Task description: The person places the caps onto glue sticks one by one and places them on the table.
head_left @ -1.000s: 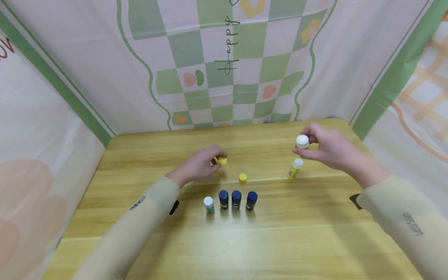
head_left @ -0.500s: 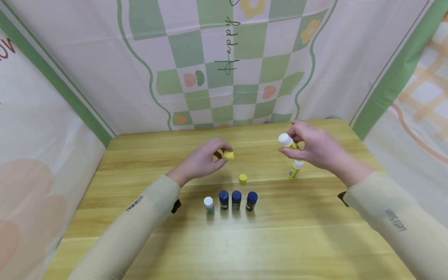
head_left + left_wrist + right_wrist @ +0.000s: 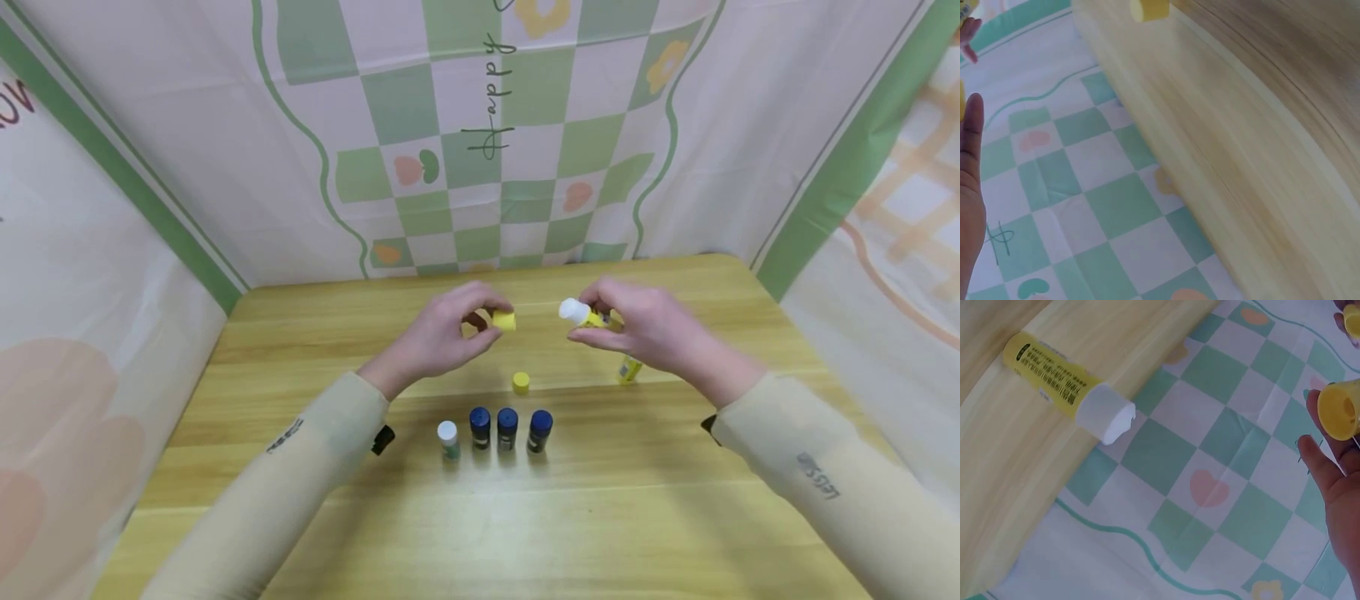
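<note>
My left hand pinches a small yellow cap between thumb and fingers, above the table. Facing it, a short distance apart, my right hand grips an uncapped yellow glue stick, its white end tilted toward the cap. In the right wrist view the yellow base of this glue stick shows. Below the right hand a second uncapped glue stick stands on the table, partly hidden in the head view. Another yellow cap sits on the table between the hands.
Closer to the front stand a white-capped tube and, in a row beside it, several dark blue-capped tubes. The wooden table ends at a patterned cloth along the back and sides.
My right hand has moved left with the glue stick, tipping it from nearly upright toward the left. The left hand has risen slightly and moved right with the cap. The hands are closer together.
</note>
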Tool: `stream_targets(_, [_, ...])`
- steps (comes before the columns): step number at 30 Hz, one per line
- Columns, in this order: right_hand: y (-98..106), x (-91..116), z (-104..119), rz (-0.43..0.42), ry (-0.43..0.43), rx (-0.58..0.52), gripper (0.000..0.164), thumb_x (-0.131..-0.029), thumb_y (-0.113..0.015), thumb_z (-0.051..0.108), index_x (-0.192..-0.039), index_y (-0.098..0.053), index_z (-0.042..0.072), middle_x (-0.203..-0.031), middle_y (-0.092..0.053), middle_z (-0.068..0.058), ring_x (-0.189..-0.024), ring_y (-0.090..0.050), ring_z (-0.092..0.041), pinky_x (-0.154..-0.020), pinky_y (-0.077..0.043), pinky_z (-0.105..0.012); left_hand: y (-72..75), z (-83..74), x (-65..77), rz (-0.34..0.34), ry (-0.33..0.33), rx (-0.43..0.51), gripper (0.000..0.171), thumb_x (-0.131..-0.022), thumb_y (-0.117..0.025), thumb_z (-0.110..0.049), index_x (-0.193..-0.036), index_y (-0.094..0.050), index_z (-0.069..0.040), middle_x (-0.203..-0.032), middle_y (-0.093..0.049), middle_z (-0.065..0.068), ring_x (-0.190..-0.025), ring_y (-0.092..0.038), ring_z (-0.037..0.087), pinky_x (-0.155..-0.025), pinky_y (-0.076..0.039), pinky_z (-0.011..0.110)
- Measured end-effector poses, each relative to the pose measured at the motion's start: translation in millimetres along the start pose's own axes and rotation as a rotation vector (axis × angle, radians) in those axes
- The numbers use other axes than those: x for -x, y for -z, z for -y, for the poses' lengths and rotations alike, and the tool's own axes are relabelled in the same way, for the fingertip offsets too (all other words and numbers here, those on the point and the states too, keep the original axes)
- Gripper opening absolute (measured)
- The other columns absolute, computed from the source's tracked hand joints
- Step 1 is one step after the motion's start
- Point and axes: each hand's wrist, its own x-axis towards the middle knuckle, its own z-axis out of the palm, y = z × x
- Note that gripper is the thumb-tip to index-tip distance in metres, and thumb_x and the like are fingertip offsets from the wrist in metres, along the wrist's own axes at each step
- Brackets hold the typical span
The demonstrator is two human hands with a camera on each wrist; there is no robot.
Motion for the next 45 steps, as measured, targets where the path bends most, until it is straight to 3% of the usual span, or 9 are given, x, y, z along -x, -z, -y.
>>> stream_targets(5, [-7,-4,6,-0.009,0.046,-0.002,0.061,-0.099,-0.05,0.062,-0.097,-0.068,0.004,-0.081,-0.066,-0.001,-0.065,-0.052,-0.006,-0.053,-0.047,-0.024,0.4,-5.2,-2.0,-0.024,-0.017,0.013,0.027,-0.091,-0.073,0.003,-0.117,-0.067,0.0,-0.119,-0.068,0.012,-0.102,-0.067,0.018,-0.084,-0.057,0.018])
stream_targets(11, [-14,-7,9,-0.021,0.086,-0.033,0.057,-0.1,-0.053,0.057,-0.098,-0.07,0.002,-0.084,-0.069,-0.003,-0.066,-0.055,-0.008,-0.055,-0.05,-0.027,0.7,-13.5,-4.8,-0.043,-0.055,0.011,0.027,-0.092,-0.073,0.002,-0.117,-0.067,0.001,-0.119,-0.068,0.013,-0.101,-0.068,0.019,-0.083,-0.057,0.018])
stream_targets(31, [-21,-9,14,0.007,0.084,-0.085,0.051,-0.1,-0.055,0.053,-0.101,-0.07,0.004,-0.084,-0.071,-0.001,-0.064,-0.053,-0.006,-0.054,-0.049,-0.024,-1.4,-16.0,-7.5,-0.033,-0.14,0.026,0.026,-0.091,-0.074,0.002,-0.116,-0.068,0.002,-0.116,-0.068,0.012,-0.098,-0.067,0.015,-0.08,-0.058,0.018])
stream_targets(45, [-25,-9,14,0.032,0.093,-0.091,0.053,-0.101,-0.054,0.053,-0.102,-0.071,0.002,-0.087,-0.073,-0.002,-0.068,-0.061,-0.008,-0.058,-0.056,-0.028,-4.0,-18.2,-7.4,-0.018,-0.171,0.037,0.024,-0.092,-0.074,0.0,-0.116,-0.07,0.002,-0.116,-0.068,0.012,-0.091,-0.068,0.012,-0.076,-0.057,0.015])
